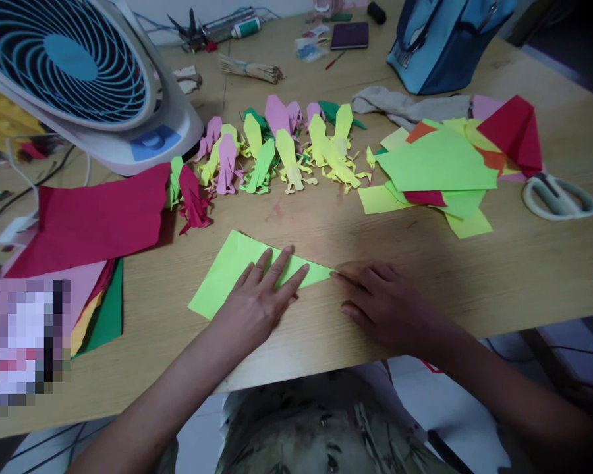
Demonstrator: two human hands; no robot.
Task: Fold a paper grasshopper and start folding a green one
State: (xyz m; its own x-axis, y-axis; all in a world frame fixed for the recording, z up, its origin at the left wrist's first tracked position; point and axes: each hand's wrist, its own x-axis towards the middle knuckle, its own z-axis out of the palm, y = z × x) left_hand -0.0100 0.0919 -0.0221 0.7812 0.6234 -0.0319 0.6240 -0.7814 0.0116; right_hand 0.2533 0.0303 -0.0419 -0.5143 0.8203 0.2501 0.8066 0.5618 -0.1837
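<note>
One light green paper [222, 263] lies right in front of you, near your edge of the worktop [524, 270]. It is wide on the left side and gets thin like a beak on the right.

Your left hand [261, 293] lies flat on top of it, fingers spread apart, pressing it down and not wrapped around anything. Your right hand [385, 299] has its fingers bent, and they touch the thin tip of the paper. You cannot tell from here if they pinch it or just rest against it.

Past your hands sits a bunch of small paper shapes [226, 164]. They are pink, yellow, green and red, and many have thin strips at the end near you. On your left, a big red paper [99, 210] lies over more colored sheets, with a dark green one [111, 309] poking out. The fan [74, 62] stands behind that red paper.

On your right is a messy pile of scraps [435, 158]. The scissors [563, 201] lie just beside it, with their pale handles showing. Behind the pile are a gray cloth [410, 105] and a blue bag [439, 52]. Farther back, you can see a bundle of sticks [250, 69].
</note>
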